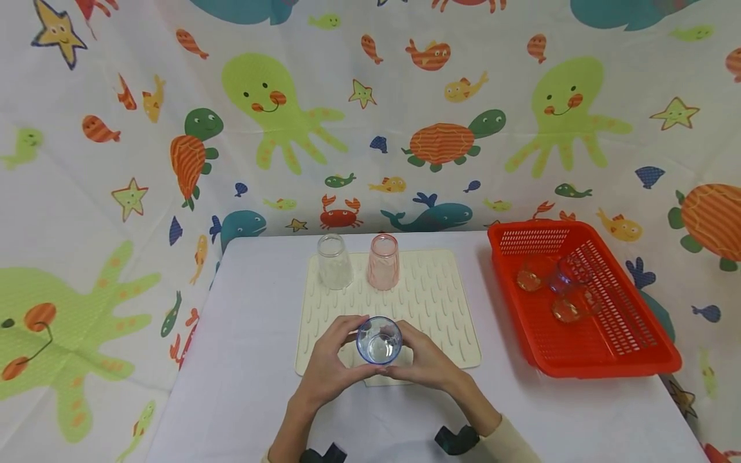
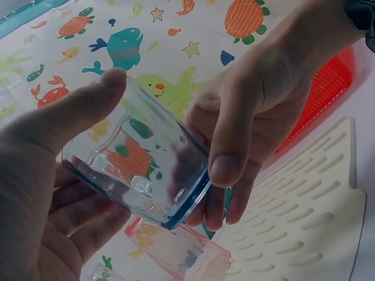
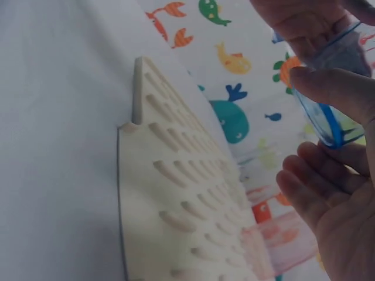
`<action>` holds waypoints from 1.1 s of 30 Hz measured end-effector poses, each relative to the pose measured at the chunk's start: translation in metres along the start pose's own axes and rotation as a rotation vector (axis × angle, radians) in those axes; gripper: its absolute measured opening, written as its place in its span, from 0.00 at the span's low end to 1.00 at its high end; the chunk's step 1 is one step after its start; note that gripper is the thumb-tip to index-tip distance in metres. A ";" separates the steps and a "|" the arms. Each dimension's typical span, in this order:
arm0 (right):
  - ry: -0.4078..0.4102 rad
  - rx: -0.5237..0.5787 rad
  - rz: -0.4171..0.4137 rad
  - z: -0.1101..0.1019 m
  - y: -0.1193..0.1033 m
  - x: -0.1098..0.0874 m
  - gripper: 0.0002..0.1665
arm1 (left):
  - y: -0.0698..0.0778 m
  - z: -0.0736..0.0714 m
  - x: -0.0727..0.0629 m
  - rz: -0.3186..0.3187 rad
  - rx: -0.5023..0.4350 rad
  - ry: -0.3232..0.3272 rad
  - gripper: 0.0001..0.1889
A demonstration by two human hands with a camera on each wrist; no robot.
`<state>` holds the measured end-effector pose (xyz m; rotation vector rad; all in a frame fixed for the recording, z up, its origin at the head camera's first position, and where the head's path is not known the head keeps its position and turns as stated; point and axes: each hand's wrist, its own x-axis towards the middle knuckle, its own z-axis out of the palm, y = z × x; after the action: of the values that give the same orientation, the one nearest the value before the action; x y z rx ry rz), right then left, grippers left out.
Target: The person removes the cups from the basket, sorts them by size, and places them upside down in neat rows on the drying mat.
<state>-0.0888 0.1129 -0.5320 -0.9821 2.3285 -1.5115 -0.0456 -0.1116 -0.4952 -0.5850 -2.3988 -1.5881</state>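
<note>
A clear drinking glass with a blue tint is held between both hands above the front part of a cream drying mat. My left hand grips its left side, thumb and fingers around the wall. From the right, my right hand pinches it between thumb and fingers. In the left wrist view, the right thumb presses beside the glass's blue edge. At the back of the mat stand a clear glass and a pink glass, side by side.
A red plastic basket stands to the right of the mat, with several tinted glass pieces lying inside. White cloth covers the table. A curtain printed with sea animals hangs behind and at the sides.
</note>
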 end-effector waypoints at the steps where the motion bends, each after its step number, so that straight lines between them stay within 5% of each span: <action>1: -0.001 0.008 -0.003 0.001 0.000 0.001 0.40 | 0.000 -0.001 0.000 0.001 -0.002 0.002 0.43; 14: 0.024 0.027 -0.089 -0.001 0.001 0.001 0.36 | -0.008 -0.014 -0.010 -0.036 -0.069 -0.003 0.42; 33: -0.012 0.261 -0.118 -0.015 -0.008 -0.006 0.37 | -0.018 -0.023 -0.033 -0.155 -0.088 -0.069 0.41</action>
<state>-0.0875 0.1255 -0.5192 -1.0693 2.0283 -1.7927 -0.0243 -0.1459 -0.5138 -0.4873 -2.4892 -1.7721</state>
